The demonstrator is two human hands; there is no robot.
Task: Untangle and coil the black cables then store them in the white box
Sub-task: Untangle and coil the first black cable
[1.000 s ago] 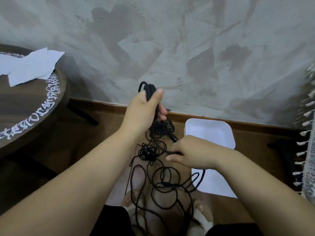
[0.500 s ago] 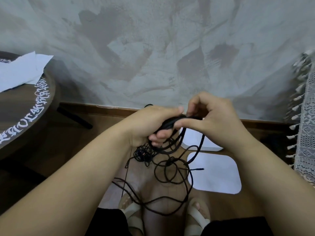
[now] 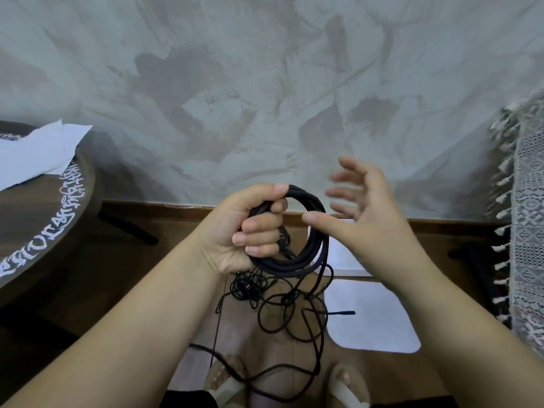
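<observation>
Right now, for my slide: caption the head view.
Left hand grips black cable coil; right hand open above white box.

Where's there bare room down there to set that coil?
The white box and white panel right of the feet are mostly bare; a plug tip crosses the panel's left edge. Floor between round table and left hand is free. Crowded: loose cables over the feet.

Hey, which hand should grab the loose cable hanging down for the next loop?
Right. The right hand is open and holds nothing, just beside the coil, while the left hand is busy gripping that coil. The loose cable hangs right below.
</observation>
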